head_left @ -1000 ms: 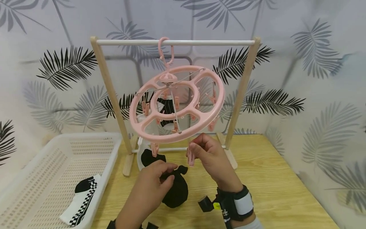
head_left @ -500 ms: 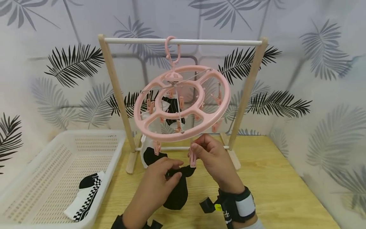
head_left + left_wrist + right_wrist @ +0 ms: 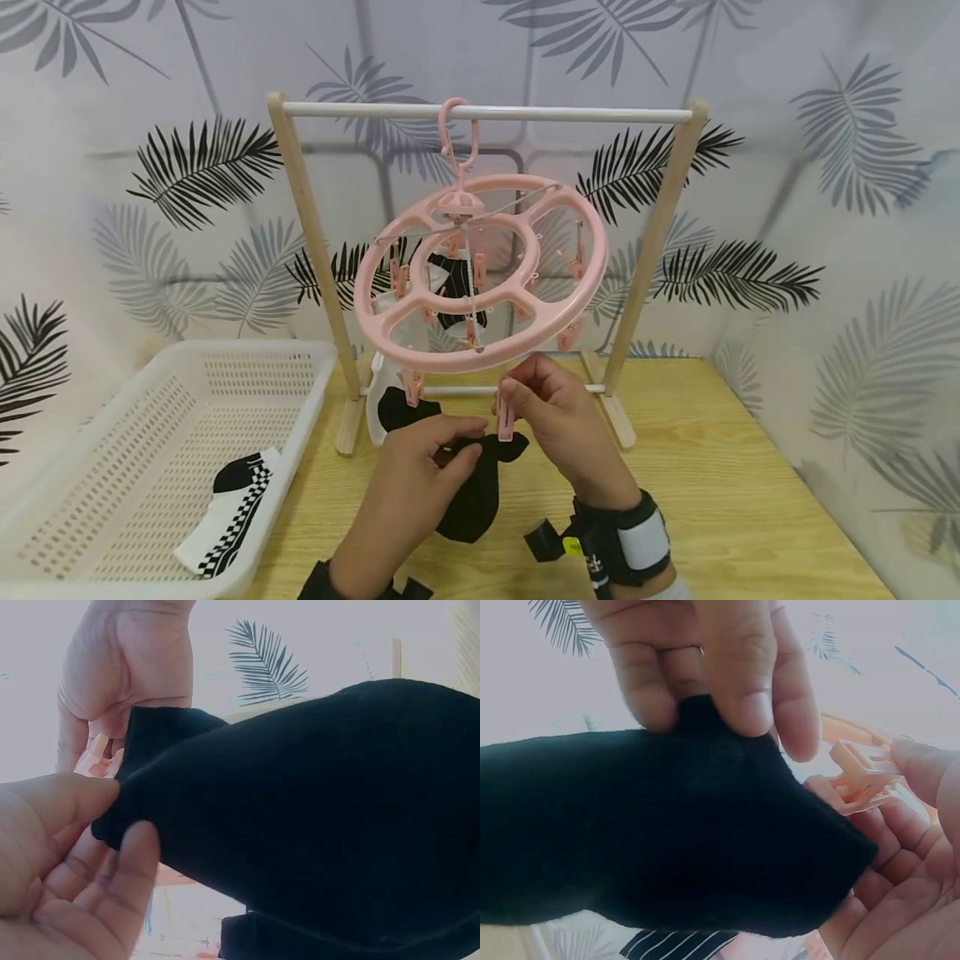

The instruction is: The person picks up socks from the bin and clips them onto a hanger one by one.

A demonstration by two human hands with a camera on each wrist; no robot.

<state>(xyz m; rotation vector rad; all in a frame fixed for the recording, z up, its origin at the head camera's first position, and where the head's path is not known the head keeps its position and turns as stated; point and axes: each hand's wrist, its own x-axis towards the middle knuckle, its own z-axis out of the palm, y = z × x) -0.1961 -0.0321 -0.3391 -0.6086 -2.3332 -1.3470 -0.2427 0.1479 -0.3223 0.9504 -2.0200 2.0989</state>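
My left hand pinches a black sock by its upper edge, and the sock hangs down below the fingers. In the right wrist view the sock spreads wide and dark, its end close by the clothespin. Thumb and fingers of my right hand hold a pink clothespin beneath the near rim of the pink round hanger. Seen from the right wrist, the clothespin has its jaws pointing toward the sock, right at the fabric's edge.
The hanger hooks over the white bar of a wooden rack. Other clothespins dangle from it, along with a black striped sock and a white-and-black sock. A white basket at left holds a checkered sock.
My left hand has moved right and brought the sock up to the clothespin in my right hand. The right hand keeps its grip there. The head view has shifted slightly.
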